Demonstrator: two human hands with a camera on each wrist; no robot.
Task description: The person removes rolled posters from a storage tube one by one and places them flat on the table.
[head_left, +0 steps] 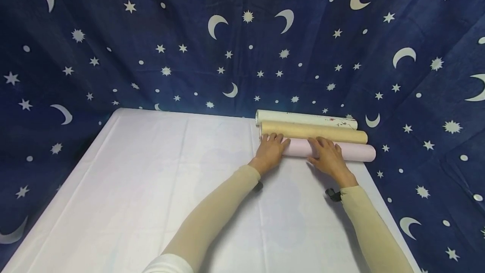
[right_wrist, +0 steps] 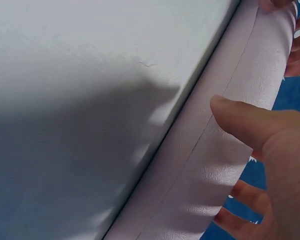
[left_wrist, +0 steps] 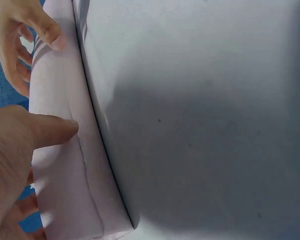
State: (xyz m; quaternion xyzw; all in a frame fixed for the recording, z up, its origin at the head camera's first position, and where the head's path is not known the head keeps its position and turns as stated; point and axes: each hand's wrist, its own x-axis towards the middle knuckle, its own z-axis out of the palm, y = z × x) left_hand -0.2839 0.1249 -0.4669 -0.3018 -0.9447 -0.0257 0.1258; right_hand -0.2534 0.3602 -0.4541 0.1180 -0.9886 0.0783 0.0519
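Note:
A pale pink roll of sheet material, likely wallpaper, lies across the right side of the white table. My left hand grips it near its left end, with the thumb over the near side and the other fingers reaching round the far side. Farther right along the same roll is my right hand, its thumb by the lengthwise seam and its fingers bent over the far side. In both wrist views the seam of the roll faces the camera.
Right behind the pink roll lies a tan roll, and behind that a white roll with a small red print. The white-covered table stretches away to the left. A dark blue curtain with moons and stars hangs behind and beside it.

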